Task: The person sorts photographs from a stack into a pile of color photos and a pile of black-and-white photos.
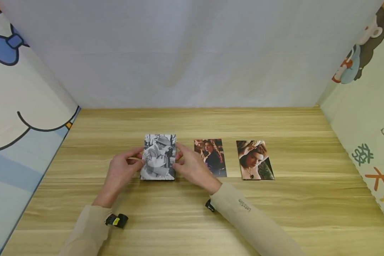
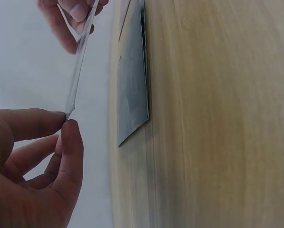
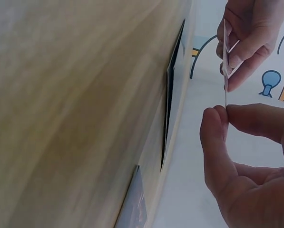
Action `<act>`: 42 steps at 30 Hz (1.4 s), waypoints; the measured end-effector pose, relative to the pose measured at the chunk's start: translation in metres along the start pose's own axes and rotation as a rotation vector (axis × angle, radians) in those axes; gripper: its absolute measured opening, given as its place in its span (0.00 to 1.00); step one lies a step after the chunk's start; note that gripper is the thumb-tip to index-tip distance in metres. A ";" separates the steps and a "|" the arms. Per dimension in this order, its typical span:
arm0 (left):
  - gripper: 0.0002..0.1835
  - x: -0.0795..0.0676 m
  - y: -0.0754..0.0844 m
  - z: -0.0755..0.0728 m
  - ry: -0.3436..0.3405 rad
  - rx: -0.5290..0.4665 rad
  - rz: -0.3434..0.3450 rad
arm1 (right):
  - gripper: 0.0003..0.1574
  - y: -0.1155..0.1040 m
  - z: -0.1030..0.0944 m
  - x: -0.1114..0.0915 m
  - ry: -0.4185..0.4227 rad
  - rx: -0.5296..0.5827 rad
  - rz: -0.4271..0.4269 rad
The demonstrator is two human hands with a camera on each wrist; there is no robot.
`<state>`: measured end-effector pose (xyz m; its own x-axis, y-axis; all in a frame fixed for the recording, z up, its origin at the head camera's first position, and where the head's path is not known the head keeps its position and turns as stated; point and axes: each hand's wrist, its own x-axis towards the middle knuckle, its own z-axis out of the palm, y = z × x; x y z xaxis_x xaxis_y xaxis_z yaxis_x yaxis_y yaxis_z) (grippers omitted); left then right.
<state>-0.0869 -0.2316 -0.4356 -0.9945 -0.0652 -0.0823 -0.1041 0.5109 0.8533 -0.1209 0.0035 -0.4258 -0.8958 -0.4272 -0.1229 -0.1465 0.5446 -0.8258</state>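
A black-and-white photo card (image 1: 159, 156) of a figure in a hat is held up over the wooden table by both hands. My left hand (image 1: 121, 172) pinches its left edge between thumb and fingers. At the opposite edge, my right hand (image 1: 195, 169) grips it the same way. Seen nearly edge-on in the left wrist view, the held card (image 2: 79, 66) is thin and raised above the tabletop. Under it lies another card or small stack (image 3: 171, 90), its edge slightly lifted, mostly hidden from the head view.
Right of the hands lie a color photo card (image 1: 216, 160) of a person in dark clothing and a second color photo card (image 1: 255, 160) with a necklace. A pale cloth wall (image 1: 192, 53) stands behind the wooden table (image 1: 179, 227), with printed panels at both sides.
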 end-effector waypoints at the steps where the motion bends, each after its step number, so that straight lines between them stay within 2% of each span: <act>1: 0.26 0.001 0.000 0.000 -0.002 0.007 0.000 | 0.49 0.000 0.000 0.000 0.000 -0.012 0.003; 8: 0.27 0.006 -0.005 0.000 -0.019 0.036 -0.013 | 0.48 0.000 0.001 0.005 0.006 -0.064 0.009; 15: 0.26 0.010 -0.009 0.000 -0.035 0.083 0.002 | 0.48 0.000 0.003 0.008 -0.004 -0.085 0.016; 23: 0.26 0.012 -0.010 0.000 -0.060 0.095 -0.008 | 0.48 0.002 0.007 0.009 0.000 -0.121 0.030; 33: 0.27 0.016 -0.011 0.000 -0.077 0.128 -0.017 | 0.49 0.003 0.008 0.012 -0.011 -0.107 0.039; 42: 0.26 0.019 -0.015 0.003 -0.107 0.135 -0.011 | 0.48 0.006 0.007 0.015 -0.026 -0.171 0.051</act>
<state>-0.1040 -0.2382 -0.4511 -0.9883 0.0170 -0.1516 -0.1084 0.6215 0.7759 -0.1322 -0.0052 -0.4363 -0.8929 -0.4134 -0.1782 -0.1725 0.6798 -0.7128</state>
